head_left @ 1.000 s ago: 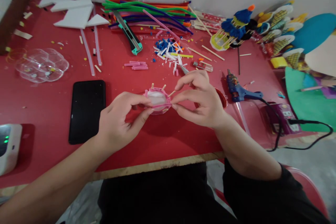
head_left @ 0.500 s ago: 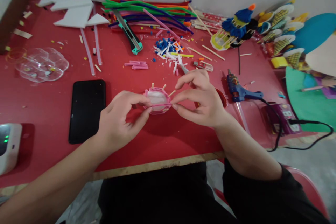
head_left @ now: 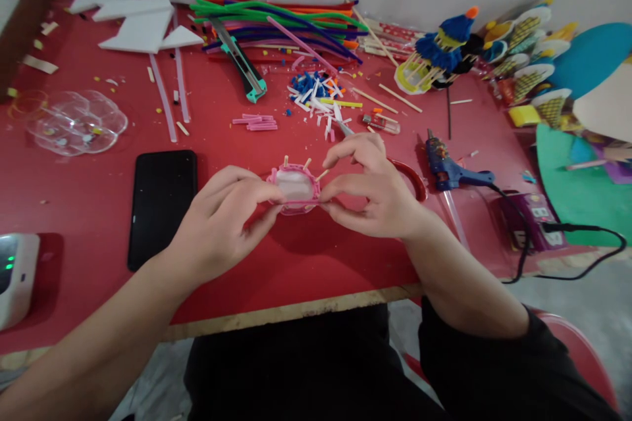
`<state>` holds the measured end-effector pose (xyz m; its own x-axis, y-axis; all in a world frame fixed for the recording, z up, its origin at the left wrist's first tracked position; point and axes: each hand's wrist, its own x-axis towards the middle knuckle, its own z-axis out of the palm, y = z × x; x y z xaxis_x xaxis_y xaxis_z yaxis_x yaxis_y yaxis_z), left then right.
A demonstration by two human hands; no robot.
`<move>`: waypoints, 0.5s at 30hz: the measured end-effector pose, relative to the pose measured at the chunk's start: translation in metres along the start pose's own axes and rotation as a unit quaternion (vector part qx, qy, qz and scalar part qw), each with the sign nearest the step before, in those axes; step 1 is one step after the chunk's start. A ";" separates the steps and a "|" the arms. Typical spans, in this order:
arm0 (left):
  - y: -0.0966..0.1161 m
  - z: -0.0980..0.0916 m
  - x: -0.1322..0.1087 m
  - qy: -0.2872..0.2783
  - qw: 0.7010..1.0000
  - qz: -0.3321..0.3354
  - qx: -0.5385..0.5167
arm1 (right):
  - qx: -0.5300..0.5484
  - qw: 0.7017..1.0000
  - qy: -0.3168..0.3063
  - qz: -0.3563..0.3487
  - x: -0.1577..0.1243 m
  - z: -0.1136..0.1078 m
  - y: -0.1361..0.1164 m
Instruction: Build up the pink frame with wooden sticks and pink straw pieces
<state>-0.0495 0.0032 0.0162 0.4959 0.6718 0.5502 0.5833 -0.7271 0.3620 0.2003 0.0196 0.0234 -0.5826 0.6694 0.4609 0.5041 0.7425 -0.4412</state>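
A small round craft piece [head_left: 295, 185] with a white base, pink strips around its rim and short wooden sticks standing up lies between my hands over the table. My left hand [head_left: 224, 220] pinches its left front side, thumb and forefinger together on a pink strip. On the opposite end of that strip, my right hand [head_left: 372, 191] closes thumb and forefinger, the other fingers curled above. A grey pointed metal tip [head_left: 344, 127] shows just past the right hand's fingers; its rest is hidden, and whether the hand holds it I cannot tell.
Short pink pieces [head_left: 255, 122] and blue and white scraps [head_left: 318, 95] lie beyond the hands. Further back are a utility knife [head_left: 241, 66] and pipe cleaners [head_left: 281, 20]. A corded glue gun [head_left: 451, 168] is right, a black phone [head_left: 162, 207] left.
My left hand has shifted slightly, its fingers lying closer along the pink strip. The right hand has moved a little left. The craft piece stays nearly in place, tilted slightly differently.
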 end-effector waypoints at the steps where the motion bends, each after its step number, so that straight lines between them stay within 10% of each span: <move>1: 0.000 0.000 0.000 -0.006 1.000 0.000 -0.001 | 0.002 1.000 -0.002 -0.002 0.000 0.000 0.000; 15: -0.004 0.000 0.001 -0.030 0.998 -0.008 -0.053 | 0.015 1.000 -0.003 -0.003 0.000 0.003 0.004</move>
<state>-0.0512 0.0069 0.0151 0.5256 0.6889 0.4992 0.5218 -0.7245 0.4504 0.2005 0.0228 0.0197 -0.5896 0.6642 0.4596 0.4803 0.7458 -0.4617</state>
